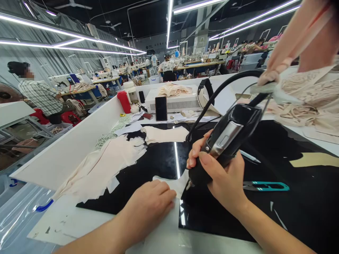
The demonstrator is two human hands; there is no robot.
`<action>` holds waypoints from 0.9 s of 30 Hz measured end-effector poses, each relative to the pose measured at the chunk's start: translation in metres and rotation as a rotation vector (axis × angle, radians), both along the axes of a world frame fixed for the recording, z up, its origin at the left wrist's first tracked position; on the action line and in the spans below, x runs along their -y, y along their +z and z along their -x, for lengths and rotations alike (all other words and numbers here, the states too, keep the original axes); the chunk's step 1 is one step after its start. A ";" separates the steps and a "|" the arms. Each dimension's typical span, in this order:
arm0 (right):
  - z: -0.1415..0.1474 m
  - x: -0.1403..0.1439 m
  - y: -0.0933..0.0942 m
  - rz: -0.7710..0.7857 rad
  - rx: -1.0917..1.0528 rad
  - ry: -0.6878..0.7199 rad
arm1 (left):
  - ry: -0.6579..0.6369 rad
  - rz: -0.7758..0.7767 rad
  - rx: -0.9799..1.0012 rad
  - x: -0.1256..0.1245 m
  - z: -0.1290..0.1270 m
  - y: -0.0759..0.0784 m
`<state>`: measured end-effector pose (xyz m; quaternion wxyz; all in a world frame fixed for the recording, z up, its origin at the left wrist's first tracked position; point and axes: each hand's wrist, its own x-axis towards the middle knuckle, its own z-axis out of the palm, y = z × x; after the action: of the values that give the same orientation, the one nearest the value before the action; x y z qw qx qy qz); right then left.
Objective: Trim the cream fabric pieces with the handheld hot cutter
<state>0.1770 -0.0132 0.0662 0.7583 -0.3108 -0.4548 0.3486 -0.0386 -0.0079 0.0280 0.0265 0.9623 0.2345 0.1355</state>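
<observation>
The right hand point(222, 176) grips a black corded cutting tool with a silver panel point(227, 137), tip down. Beside that tip, the left hand point(149, 204) presses flat, fingers together, on a small pale cream fabric piece point(176, 183).

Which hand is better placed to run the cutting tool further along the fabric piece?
The right hand, probably: it already grips the black cutting tool, tip down at the pale fabric piece. The left hand lies flat on that piece, pinning it to the black glossy worktop.
</observation>
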 end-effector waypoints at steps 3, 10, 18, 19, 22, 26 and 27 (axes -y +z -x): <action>-0.002 -0.001 0.000 0.006 0.004 0.003 | -0.047 -0.027 0.012 0.002 0.008 -0.004; 0.001 0.005 0.002 0.037 0.005 0.026 | -0.283 -0.068 0.087 -0.031 0.028 0.000; 0.003 0.007 -0.002 0.051 0.017 0.065 | -0.064 -0.044 0.197 -0.038 0.009 -0.004; 0.001 0.008 -0.002 0.049 0.017 0.064 | -0.052 -0.040 0.190 -0.040 0.005 -0.006; -0.005 0.012 -0.006 0.023 0.042 0.084 | -0.033 -0.011 0.113 -0.046 -0.004 -0.014; -0.017 0.020 -0.010 -0.015 0.111 0.102 | -0.048 -0.005 0.051 -0.049 -0.006 -0.021; -0.018 0.022 -0.010 -0.019 0.126 0.101 | -0.055 -0.007 0.054 -0.049 -0.005 -0.022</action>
<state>0.1955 -0.0353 0.0563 0.7127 -0.3017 -0.5198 0.3618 -0.0341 0.0408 0.0063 0.0331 0.9644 0.2067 0.1617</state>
